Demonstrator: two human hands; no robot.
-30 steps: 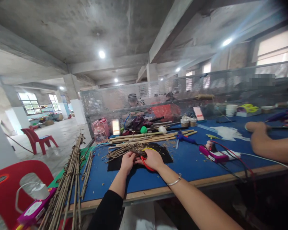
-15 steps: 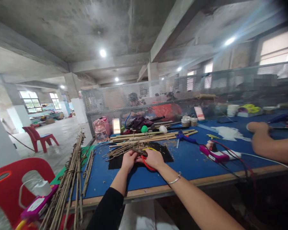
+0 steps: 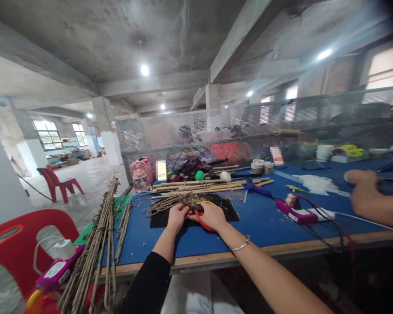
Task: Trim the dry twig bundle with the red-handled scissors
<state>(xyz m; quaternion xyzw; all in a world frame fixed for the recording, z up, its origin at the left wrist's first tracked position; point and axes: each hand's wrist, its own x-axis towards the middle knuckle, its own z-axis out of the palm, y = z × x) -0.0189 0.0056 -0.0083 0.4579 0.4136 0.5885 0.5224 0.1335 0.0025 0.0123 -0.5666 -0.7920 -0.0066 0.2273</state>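
Observation:
Over a black cloth (image 3: 157, 220) on the blue table, my right hand (image 3: 212, 216) is closed around pruning shears with red and yellow handles (image 3: 203, 223). Their dark blades point left, toward my left hand (image 3: 177, 216). That hand is closed in a pinch right beside the blades; what its fingers hold is too small and covered to make out. Just beyond both hands lies a pile of thin cut twigs (image 3: 165, 204). Small chips are scattered on the cloth around them.
Bundled long sticks (image 3: 96, 244) lean over the table's left edge. Behind the twigs lie bamboo poles (image 3: 212, 186) and a blue glue gun (image 3: 257, 189). A purple power strip (image 3: 296, 213) with cables sits to the right, near another person's arm (image 3: 368, 196). A mesh partition (image 3: 150, 131) stands behind.
The view has shifted slightly, so the scene sits a little further right. Both hands stay together at the shears, with hardly any movement between them.

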